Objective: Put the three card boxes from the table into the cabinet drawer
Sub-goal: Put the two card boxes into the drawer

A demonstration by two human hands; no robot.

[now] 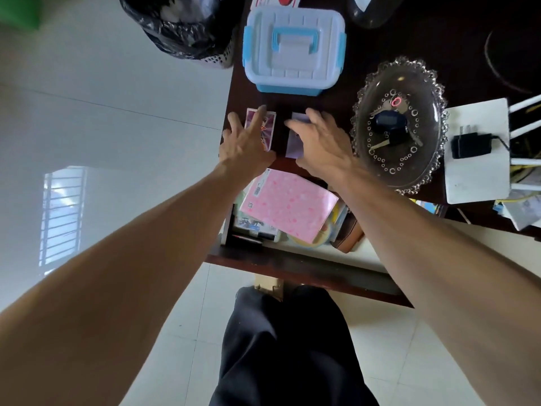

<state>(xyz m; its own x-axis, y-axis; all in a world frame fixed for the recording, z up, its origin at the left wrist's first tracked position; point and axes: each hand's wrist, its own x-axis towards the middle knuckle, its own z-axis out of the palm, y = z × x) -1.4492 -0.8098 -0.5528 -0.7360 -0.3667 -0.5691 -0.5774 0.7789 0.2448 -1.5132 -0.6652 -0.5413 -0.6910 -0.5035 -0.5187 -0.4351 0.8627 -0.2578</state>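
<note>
Two card boxes lie side by side on the dark wooden table (328, 104) near its left edge. A patterned purple-and-white card box (268, 127) sits under the spread fingers of my left hand (244, 142). A plain lilac card box (293, 146) lies to its right, partly covered by my right hand (319, 139), whose fingers are apart over it. Neither hand has closed around a box. Below the table edge the cabinet drawer (263, 240) stands pulled out, holding a pink packet (288, 203) and other items. A third card box is not visible.
A white and blue lidded plastic box (294, 51) stands behind the card boxes. A glass dish (430, 83) with keys sits to the right, then a white router (477, 153) with a black plug. A bin with a black bag (181, 27) stands left of the table.
</note>
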